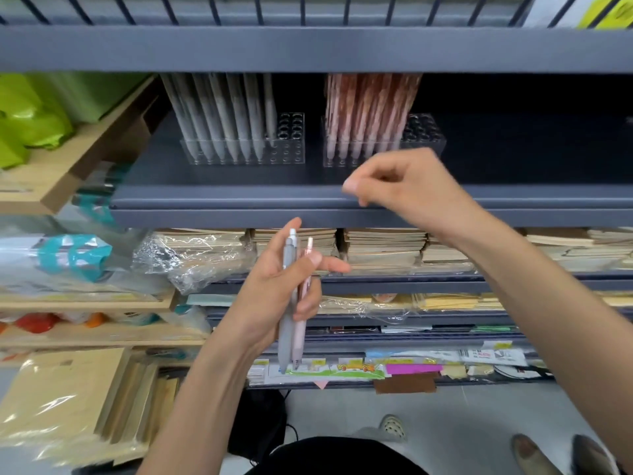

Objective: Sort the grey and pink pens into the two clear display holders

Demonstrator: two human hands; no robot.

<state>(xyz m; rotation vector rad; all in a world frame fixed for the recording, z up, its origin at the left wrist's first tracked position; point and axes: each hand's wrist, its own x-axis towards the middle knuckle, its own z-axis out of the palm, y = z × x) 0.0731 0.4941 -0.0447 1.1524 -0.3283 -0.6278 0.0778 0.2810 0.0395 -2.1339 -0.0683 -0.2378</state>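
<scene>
Head | left holder (pixel 291 156): grey pens (pixel 222 111) | right holder (pixel 426 137): pink pens (pixel 366 108)

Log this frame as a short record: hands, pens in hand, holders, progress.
left hand: grips one grey pen and one pink pen together, tips down
right hand: raised in front of the right holder, fingers curled, nothing visible in it; blurred
left holder: clear, on the dark shelf; holds grey pens, empty holes at its right end
right holder: clear, same shelf; holds pink pens, empty holes at its right end
progress: the two held pens not yet placed
</scene>
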